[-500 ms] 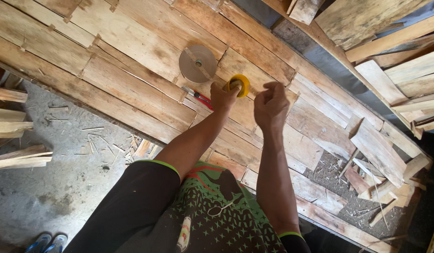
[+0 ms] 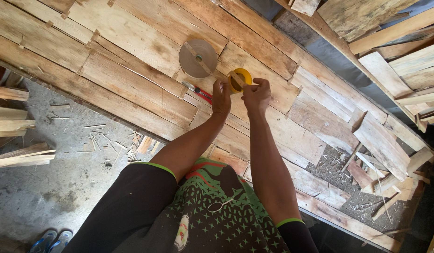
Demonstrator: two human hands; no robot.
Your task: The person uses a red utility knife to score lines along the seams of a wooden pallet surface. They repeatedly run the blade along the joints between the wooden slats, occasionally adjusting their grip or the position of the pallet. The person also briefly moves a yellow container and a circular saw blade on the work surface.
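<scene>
Just left of the left hand (image 2: 221,97) a red-handled tool (image 2: 198,92) lies on the wooden sheet (image 2: 132,84); above it sits a brown tape roll (image 2: 198,58). The left hand grips the near edge of the yellow tape roll (image 2: 239,79), which stands between both hands, at their fingertips. The right hand (image 2: 257,96) pinches its right side.

Daylight is falling on a rough bench (image 2: 132,84) of pale boards. Grey concrete floor (image 2: 48,187) is showing at left, strewn with splinters; offcuts (image 2: 395,154) are piling, perhaps over sawdust, at right.
</scene>
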